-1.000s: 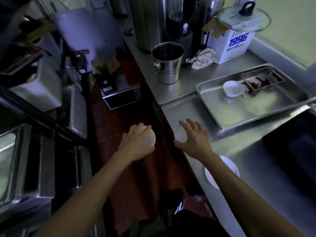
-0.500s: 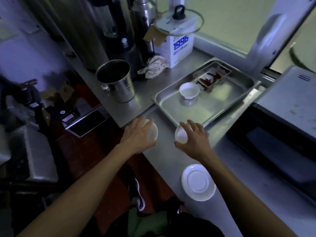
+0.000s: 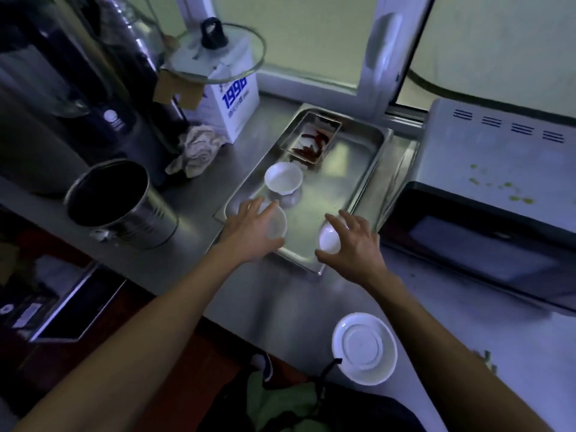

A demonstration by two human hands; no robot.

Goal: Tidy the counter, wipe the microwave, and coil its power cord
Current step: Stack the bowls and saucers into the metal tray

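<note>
Microwave (image 3: 486, 194), pale grey box w/ dark glass door, sits at right end of the stainless steel counter (image 3: 280, 304), green-ish flecks on its top. Its cord isn't clearly visible; a dark cable (image 3: 436, 87) runs behind it by the window, maybe that.

Left hand (image 3: 249, 232) grips a small white bowl (image 3: 276, 227) from above, fingers curled over the rim, at the near-left corner of the shallow steel tray (image 3: 349, 179). Right hand (image 3: 352, 244) holds a second small white bowl (image 3: 328, 240), fingers spread and curved round it, above the tray's near edge. Dim light, so can't tell if either bowl touches the tray.

Inside tray: another white bowl (image 3: 283, 177), upright, just beyond left hand, plus a small rectangular steel dish w/ red-brown scraps (image 3: 311, 140) at far end.

Nearby: white saucer (image 3: 364, 349) upside down at counter's near edge; steel bucket (image 3: 121, 204) left of tray; crumpled pale rag (image 3: 198, 151); white box marked 1996 (image 3: 233, 98) w/ glass pot lid (image 3: 215, 54) on top; tall steel urns (image 3: 40, 98) far left.
</note>
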